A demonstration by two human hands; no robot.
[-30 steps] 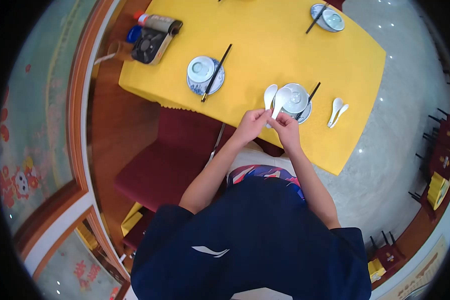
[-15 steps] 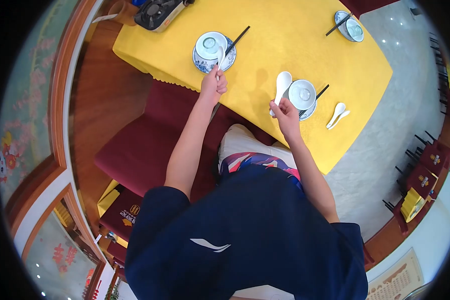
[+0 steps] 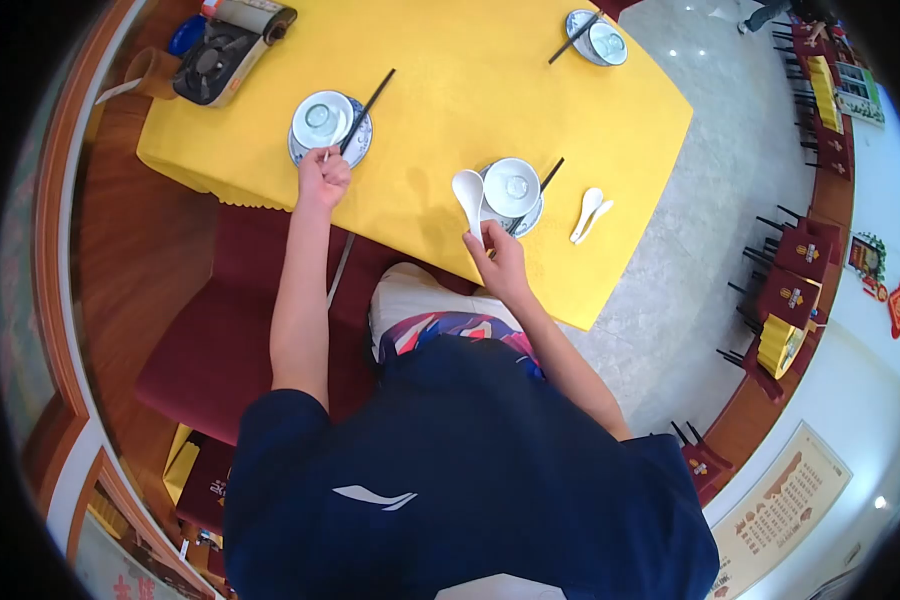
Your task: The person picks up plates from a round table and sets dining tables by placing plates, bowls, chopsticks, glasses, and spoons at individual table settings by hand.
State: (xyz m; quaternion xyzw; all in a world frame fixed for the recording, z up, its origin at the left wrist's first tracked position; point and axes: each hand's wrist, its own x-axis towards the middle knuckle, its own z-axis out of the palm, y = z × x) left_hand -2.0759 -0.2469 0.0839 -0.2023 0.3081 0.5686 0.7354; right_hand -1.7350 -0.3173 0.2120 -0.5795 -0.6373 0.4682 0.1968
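My left hand [image 3: 324,178] is closed on the handle of a small white spoon [image 3: 328,153], at the near edge of a blue-patterned plate [image 3: 363,142]. An upturned bowl [image 3: 322,119] sits on that plate, with black chopsticks [image 3: 374,100] beside it. In my right hand [image 3: 496,258] a large white spoon [image 3: 468,196] is held by its handle, bowl end pointing away from me. Just right of it, a second upturned bowl [image 3: 512,187] rests on a plate [image 3: 532,218] with chopsticks [image 3: 553,174]. Two white spoons [image 3: 588,212] lie farther right on the yellow cloth.
A portable gas stove [image 3: 215,62] stands at the table's far left, near a brown container [image 3: 154,75] with a white handle. Another bowl [image 3: 607,44] and plate are at the far right. Dark red chairs [image 3: 200,345] stand at the near left.
The view has swung, so the table and both hands appear farther left. My left hand's spoon now shows less, lower beside the bowl. My right hand still holds the large spoon.
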